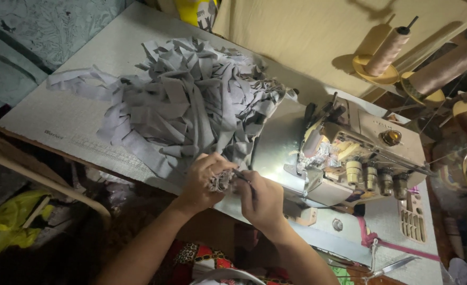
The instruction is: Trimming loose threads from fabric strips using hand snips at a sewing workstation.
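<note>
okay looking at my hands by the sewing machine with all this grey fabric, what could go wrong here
1. The right hand holds a thin dark tool pointed at the left hand, which grips a small fabric wad; a slip could jab the fingers.
2. The pile of grey strips lies against the sewing machine; loose ends could perhaps snag there.
3. Scissors lie at the table edge and might get knocked off.

Sewing workshop: overlock machine (pixel 360 158), thread cones (pixel 389 50)
</note>
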